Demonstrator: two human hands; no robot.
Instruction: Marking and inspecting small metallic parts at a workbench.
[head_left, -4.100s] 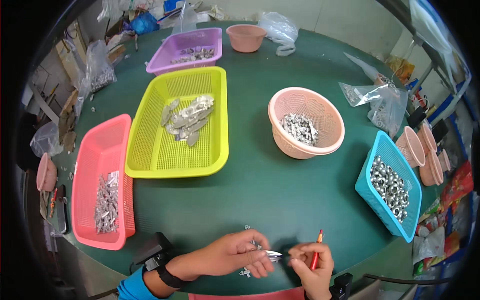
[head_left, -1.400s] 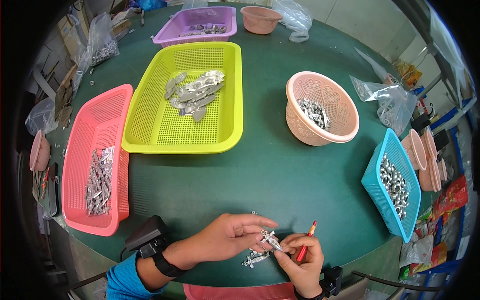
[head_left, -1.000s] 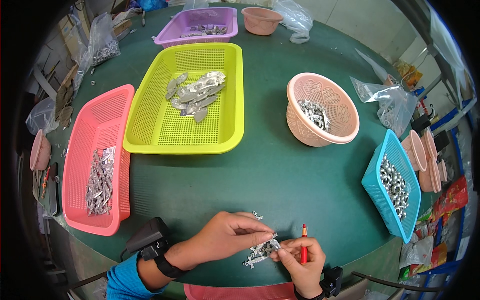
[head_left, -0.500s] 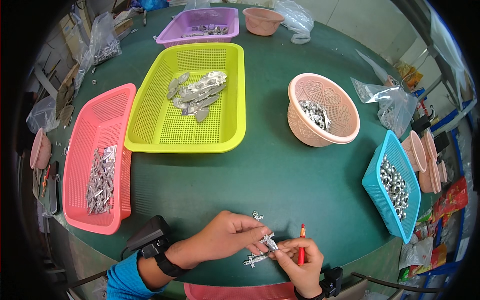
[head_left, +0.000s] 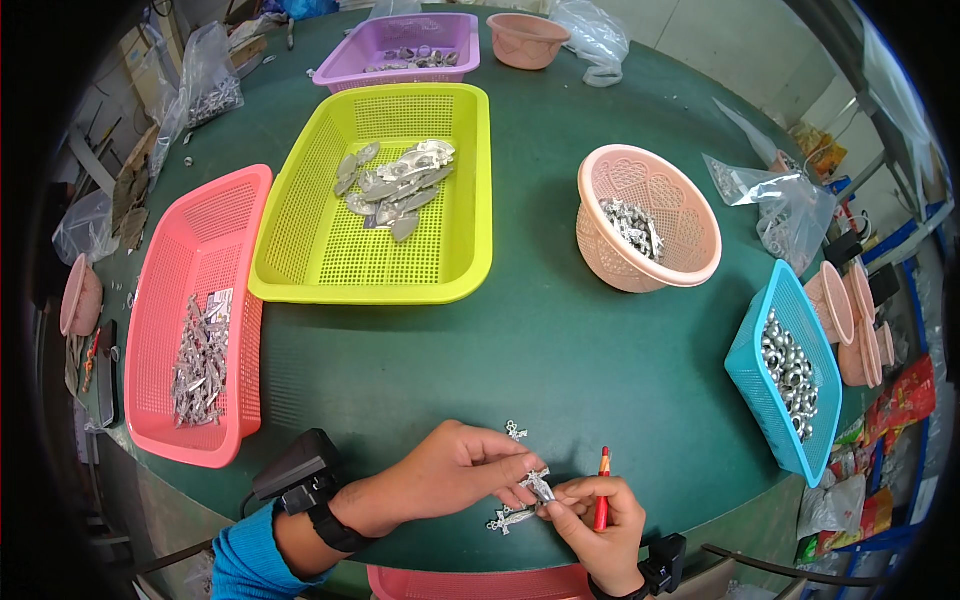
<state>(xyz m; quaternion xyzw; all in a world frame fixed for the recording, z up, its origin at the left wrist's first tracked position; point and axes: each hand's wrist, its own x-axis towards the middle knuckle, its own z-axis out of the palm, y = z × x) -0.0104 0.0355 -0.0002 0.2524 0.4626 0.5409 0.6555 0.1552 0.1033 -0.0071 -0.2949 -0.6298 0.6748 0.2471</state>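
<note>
My left hand [head_left: 478,466] pinches a small silver-coloured metal cross-shaped piece [head_left: 538,486] between thumb and fingers. At the lower end of that piece, the fingertips of my right hand [head_left: 606,522] close on it. A slim red pen-like tool [head_left: 602,512] is tucked upright between my right fingers; its exact kind cannot be made out. Beneath my hands another cross-shaped metal piece [head_left: 510,518] lies on the green table, and the end of a further one [head_left: 515,430] shows just beyond my left hand.
On the green table [head_left: 480,350] stand a pink basket [head_left: 256,330] of thin metal pieces, a yellow-green basket [head_left: 370,294] of flat castings, a peach basket [head_left: 605,262] and a blue basket [head_left: 748,350] of rounded parts. A purple basket [head_left: 350,45] sits at the far side.
</note>
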